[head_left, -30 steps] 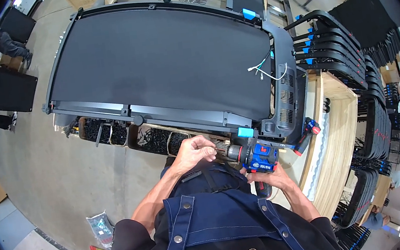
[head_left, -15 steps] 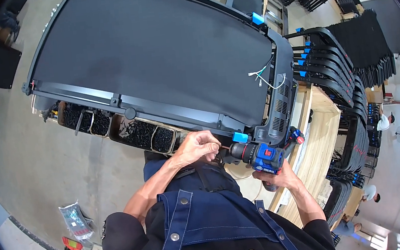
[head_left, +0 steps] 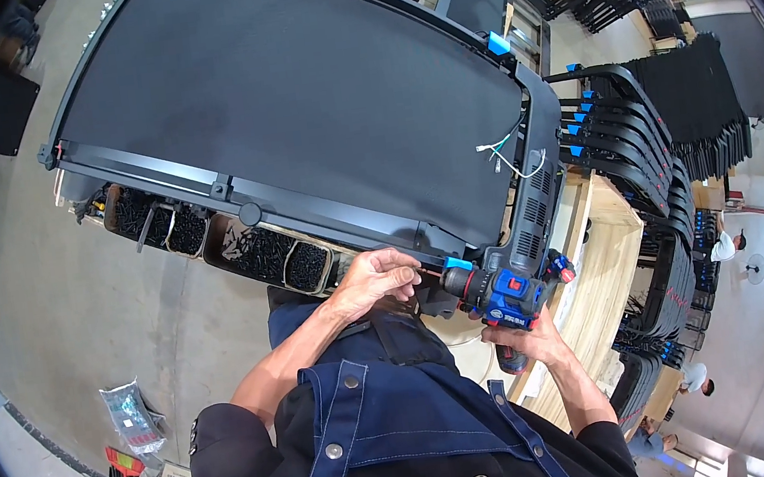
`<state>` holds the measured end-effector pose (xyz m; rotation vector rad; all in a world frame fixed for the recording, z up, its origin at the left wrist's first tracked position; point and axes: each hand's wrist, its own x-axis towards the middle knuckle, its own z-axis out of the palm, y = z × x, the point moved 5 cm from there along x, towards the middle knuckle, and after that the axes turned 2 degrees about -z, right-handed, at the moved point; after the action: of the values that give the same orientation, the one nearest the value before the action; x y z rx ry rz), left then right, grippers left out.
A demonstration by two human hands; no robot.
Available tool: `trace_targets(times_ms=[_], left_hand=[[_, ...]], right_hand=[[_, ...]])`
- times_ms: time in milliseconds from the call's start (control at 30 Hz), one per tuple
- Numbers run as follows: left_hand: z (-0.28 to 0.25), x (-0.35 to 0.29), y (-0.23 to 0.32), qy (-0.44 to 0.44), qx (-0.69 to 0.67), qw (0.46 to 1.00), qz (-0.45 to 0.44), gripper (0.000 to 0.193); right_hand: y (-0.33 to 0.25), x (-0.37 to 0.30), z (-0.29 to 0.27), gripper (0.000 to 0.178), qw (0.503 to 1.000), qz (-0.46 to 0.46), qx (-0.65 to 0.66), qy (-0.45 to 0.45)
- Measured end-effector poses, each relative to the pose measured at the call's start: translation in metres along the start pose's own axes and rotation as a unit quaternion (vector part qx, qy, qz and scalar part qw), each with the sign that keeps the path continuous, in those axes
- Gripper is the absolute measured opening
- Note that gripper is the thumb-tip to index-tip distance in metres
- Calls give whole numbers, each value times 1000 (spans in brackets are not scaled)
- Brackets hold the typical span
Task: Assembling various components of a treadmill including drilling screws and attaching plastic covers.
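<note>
Since the first earlier frame, the cordless drill (head_left: 515, 294) has been brought nearer to the corner of the black belt deck (head_left: 290, 107); its chuck (head_left: 464, 284) is now seen against the blue corner piece (head_left: 458, 262), where a gap was shown before. The drill is held by the right hand (head_left: 533, 341), with the fingers closed around the handle. Its thin bit (head_left: 430, 273) is directed toward the left hand (head_left: 373, 284). Thumb and fingertips of the left hand are drawn close together at the bit's tip; whether the bit or a small part is pinched there cannot be told. Both hands are positioned beside the near edge of the deck. Small black parts (head_left: 260, 251) are held in brown trays (head_left: 214, 241) along that edge. White-ended wires (head_left: 508, 158) are laid over the deck's right end. To the right, a wooden crate (head_left: 612, 234) is placed near the drill.
</note>
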<state>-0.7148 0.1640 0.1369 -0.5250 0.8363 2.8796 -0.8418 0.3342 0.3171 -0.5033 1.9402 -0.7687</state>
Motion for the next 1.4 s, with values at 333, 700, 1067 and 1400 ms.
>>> trace_targets(times_ms=[333, 700, 1067, 1400], left_hand=[[1, -14, 8, 14, -13, 1000, -4, 32], [25, -33, 26, 23, 140, 989, 29, 30], [9, -58, 26, 79, 324, 942, 32, 24], [15, -62, 0, 43, -86, 994, -46, 38]], right_hand=[[13, -7, 6, 45, 996, 15, 84, 5], [25, -19, 17, 44, 995, 12, 101, 0], [57, -31, 20, 35, 994, -46, 84, 47], [55, -31, 36, 40, 993, -31, 113, 13]])
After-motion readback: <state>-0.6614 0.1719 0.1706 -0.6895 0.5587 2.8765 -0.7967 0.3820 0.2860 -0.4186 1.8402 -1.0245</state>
